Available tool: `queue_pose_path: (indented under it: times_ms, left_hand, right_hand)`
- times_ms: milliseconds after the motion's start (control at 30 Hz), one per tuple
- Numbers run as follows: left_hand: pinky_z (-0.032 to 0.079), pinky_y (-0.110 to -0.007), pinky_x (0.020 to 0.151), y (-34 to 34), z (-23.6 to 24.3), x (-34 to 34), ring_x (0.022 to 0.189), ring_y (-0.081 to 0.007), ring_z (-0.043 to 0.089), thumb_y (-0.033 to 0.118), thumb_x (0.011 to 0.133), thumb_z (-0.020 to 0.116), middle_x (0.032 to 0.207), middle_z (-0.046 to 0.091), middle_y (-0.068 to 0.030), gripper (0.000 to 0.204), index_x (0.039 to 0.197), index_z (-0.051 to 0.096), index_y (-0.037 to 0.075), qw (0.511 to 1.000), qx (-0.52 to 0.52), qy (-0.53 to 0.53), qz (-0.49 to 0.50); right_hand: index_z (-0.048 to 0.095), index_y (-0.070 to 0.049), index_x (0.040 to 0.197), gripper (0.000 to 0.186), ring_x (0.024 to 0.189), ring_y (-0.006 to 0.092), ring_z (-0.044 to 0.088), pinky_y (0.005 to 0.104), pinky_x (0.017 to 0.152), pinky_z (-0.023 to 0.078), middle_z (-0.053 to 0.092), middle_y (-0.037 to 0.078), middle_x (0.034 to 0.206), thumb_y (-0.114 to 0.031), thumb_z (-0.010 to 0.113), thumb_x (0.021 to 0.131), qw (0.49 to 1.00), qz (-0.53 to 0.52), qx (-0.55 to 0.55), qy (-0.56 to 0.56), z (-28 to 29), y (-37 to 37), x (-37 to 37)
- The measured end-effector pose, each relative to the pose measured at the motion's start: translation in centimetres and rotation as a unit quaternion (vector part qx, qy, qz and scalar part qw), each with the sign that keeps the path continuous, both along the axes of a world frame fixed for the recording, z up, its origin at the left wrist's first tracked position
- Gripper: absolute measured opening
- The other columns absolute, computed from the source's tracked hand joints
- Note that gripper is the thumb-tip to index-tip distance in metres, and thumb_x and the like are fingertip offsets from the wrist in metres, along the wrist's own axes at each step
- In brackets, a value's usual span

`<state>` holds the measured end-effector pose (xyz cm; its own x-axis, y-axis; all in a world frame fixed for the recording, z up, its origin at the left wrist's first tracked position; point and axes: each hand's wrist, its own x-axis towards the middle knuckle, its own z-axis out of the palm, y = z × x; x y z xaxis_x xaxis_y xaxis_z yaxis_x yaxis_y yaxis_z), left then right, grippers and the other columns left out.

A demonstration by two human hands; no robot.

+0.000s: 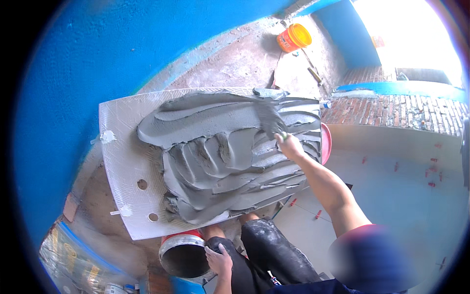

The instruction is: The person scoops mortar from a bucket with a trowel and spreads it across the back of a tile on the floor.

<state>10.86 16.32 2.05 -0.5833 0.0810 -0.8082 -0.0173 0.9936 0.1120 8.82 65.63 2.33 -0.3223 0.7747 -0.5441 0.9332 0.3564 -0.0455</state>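
A large pale tile point(117, 161) lies back side up in front of me, thick wet grey mortar point(205, 122) spread over most of it in ridges and swirls. My right hand point(290, 145) is closed round the handle of a trowel point(270, 120), whose blade is blurred and coated with mortar. The blade rests on the mortar near the tile's far edge, with a lump of mortar at its far end. My left hand point(219, 259) hangs open beside my knee, thumb apart from the fingers. It is next to a dark-mouthed bucket point(183, 257) with a red side, below the tile's near edge.
Two round holes, one a cutout point(142, 184), show in the tile's bare left part. A blue wall point(88, 59) rises at the left. Farther off stands an orange bucket point(293, 37). Laid floor tiles point(382, 196) with red clips point(318, 214) spread right, before a brick wall point(391, 112).
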Motion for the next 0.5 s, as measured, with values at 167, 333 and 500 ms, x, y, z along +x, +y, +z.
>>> queue_pose_path:
  times_ms: [167, 333, 500]
  left_hand:
    - [0.048, -0.047, 0.089, -0.2, -0.1, -0.2, 0.104, -0.0386, 0.059, 0.046, 0.094, 0.05, 0.117, 0.056, -0.0246, 0.068, 0.136, 0.037, -0.007, 0.999, -0.025, 0.013, -0.016]
    - [0.048, -0.047, 0.089, -0.5, 0.0, -0.3, 0.104, -0.0389, 0.059, 0.047, 0.094, 0.05, 0.116, 0.056, -0.0253, 0.07, 0.136, 0.037, -0.007, 0.998, -0.038, 0.017, -0.038]
    - [0.048, -0.047, 0.091, 1.7, 0.5, 0.1, 0.107, -0.04, 0.058, 0.046, 0.094, 0.051, 0.118, 0.056, -0.0276, 0.07, 0.137, 0.037, -0.008, 0.998, -0.014, 0.005, -0.054]
  right_hand:
    - [0.058, -0.001, 0.119, 0.073, 0.07, 0.0224, 0.059, 0.0422, 0.059, 0.045, 0.06, 0.013, 0.084, -0.067, 0.043, 0.092, 0.801, -0.54, -0.175, 0.19, -3.4, -9.5, -3.1]
    - [0.053, -0.007, 0.101, 0.059, 0.056, 0.0172, 0.054, 0.0341, 0.05, 0.046, 0.052, 0.008, 0.074, -0.065, 0.046, 0.093, 0.729, -0.52, -0.358, 0.265, -3.9, -22.6, -13.0]
    - [0.059, 0.001, 0.094, 0.062, 0.059, 0.0218, 0.063, 0.0387, 0.056, 0.05, 0.062, 0.011, 0.068, -0.06, 0.047, 0.095, 0.854, -0.268, -0.385, 0.227, -2.2, -27.6, -19.3]
